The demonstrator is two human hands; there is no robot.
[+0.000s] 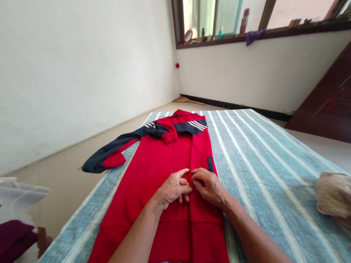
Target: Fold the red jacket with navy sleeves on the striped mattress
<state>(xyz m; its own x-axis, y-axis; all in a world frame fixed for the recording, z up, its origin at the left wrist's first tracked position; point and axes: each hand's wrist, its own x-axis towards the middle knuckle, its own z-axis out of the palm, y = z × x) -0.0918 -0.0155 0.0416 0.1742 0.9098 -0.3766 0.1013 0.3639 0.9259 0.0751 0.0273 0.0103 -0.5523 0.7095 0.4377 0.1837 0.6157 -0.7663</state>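
A red jacket (159,164) with navy shoulders and white stripes lies flat, collar away from me. Its right side is folded inward as a long strip whose edge runs down near the middle. The left sleeve (109,146) sticks out sideways over the cloth's edge. On the red fabric just left of the fold edge rests my left hand (175,187), fingers apart and holding nothing. My right hand (207,184) is closed, its thumb and fingers pinched at the fold edge of the jacket. A small dark tab (210,164) shows beside it.
Blue-and-white striped cloth (252,157) covers the surface under the jacket. A beige knitted item (334,193) lies at the right edge. Dark maroon fabric (16,237) is at lower left. White walls stand behind, with a window sill (227,41) holding bottles and a mirror.
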